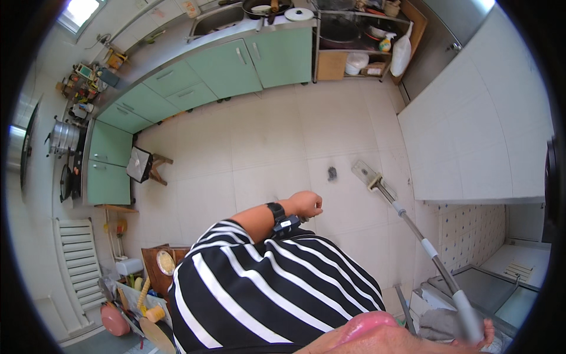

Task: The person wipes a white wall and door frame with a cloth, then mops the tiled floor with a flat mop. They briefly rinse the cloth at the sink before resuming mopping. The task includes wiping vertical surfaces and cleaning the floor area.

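At the lower right edge, my right hand (486, 332) is closed around the grey grip of a flat mop (418, 234). The pole slants up and left to its flat head (366, 173), which rests on the tiled floor (269, 141). Just left of the mop head lies a dark grey clump (332, 173), perhaps hair or lint. My left hand (307, 204) is in front of my striped shirt, fingers curled, with nothing visible in it. A black watch (276, 212) circles that wrist, and a small dark device (286, 225) sits beside it.
Green cabinets (225, 68) line the far and left sides under a counter with a sink (216, 20). A wooden stool (159, 168) stands at left. On the right is a large white panel (477, 119). A brown wooden surface (152, 265) bearing a plate is at lower left.
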The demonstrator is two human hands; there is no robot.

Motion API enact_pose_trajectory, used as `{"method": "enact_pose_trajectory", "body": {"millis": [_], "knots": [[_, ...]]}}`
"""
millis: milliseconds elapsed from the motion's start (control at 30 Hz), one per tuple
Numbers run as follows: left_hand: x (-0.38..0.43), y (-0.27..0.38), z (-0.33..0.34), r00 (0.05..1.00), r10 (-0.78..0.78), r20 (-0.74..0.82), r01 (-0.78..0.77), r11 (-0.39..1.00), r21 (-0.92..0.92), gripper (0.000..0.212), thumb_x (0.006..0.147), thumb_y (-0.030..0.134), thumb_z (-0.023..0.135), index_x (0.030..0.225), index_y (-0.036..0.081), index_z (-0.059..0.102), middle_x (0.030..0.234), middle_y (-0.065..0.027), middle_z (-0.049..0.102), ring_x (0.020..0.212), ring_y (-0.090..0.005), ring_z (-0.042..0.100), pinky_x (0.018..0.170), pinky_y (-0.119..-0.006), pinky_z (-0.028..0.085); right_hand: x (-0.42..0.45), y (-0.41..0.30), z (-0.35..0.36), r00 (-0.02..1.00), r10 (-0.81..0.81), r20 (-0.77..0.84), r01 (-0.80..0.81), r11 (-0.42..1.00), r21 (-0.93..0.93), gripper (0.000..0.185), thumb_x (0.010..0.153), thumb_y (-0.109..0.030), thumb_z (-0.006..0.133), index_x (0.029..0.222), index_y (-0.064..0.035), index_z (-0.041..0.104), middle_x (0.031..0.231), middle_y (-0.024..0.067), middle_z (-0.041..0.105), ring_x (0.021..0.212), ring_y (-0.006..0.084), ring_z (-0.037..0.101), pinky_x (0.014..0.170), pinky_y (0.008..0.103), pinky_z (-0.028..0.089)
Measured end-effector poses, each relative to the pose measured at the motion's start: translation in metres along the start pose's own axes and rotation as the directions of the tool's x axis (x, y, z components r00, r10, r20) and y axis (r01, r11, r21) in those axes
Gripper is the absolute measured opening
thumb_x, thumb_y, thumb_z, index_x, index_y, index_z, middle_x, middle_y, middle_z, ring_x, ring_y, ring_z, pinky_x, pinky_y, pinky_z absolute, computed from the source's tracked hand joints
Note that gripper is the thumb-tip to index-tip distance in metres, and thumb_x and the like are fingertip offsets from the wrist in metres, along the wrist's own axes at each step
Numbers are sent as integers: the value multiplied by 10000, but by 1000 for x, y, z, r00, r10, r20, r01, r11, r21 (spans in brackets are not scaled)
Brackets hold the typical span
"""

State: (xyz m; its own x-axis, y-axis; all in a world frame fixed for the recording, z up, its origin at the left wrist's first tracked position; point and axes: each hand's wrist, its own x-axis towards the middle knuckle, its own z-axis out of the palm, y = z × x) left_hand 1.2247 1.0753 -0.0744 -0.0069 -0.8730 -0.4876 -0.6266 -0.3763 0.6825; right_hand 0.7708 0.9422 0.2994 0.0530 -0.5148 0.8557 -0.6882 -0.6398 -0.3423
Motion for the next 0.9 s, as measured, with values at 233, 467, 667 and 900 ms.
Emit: {"method": "enact_pose_trajectory", "body": {"millis": [233, 467, 667, 900], "knots": [[-107, -166, -118, 962, -236, -134, 34, 593, -804, 175, 774, 129, 716, 897, 49, 621, 814, -63, 645, 736, -173, 620, 659, -297, 514, 36, -96, 140, 920, 348, -182, -345, 937, 49, 283, 968, -214, 568, 929, 55, 647, 870, 95, 635, 849, 180, 577, 832, 326, 465], [-130, -222, -224, 894, -400, -203, -283, -151, -947, 233, 865, 45, 664, 1072, 56, 558, 957, -83, 619, 822, -178, 630, 588, -246, 506, 71, -140, 236, 928, 345, -144, -357, 932, -69, 301, 943, -263, 592, 927, 22, 687, 911, 62, 668, 889, 165, 579, 870, 318, 449], [-54, -234, -321, 889, -342, -303, -338, -46, -940, 271, 985, 290, 522, 1045, 32, 580, 650, -19, 555, 559, -119, 531, 483, -246, 413, 115, -148, 319, 939, 312, -145, -325, 942, -80, 314, 935, -273, 599, 962, 26, 691, 918, 56, 669, 896, 165, 584, 871, 308, 452], [-10, -273, -456, 788, -432, -438, -293, 361, -885, 261, 968, 270, 540, 979, 33, 648, 616, -4, 558, 522, -89, 518, 471, -241, 423, 166, -164, 472, 917, 397, -23, -397, 911, -108, 343, 912, -318, 632, 921, 21, 683, 865, 48, 631, 847, 148, 554, 831, 310, 445]]}}
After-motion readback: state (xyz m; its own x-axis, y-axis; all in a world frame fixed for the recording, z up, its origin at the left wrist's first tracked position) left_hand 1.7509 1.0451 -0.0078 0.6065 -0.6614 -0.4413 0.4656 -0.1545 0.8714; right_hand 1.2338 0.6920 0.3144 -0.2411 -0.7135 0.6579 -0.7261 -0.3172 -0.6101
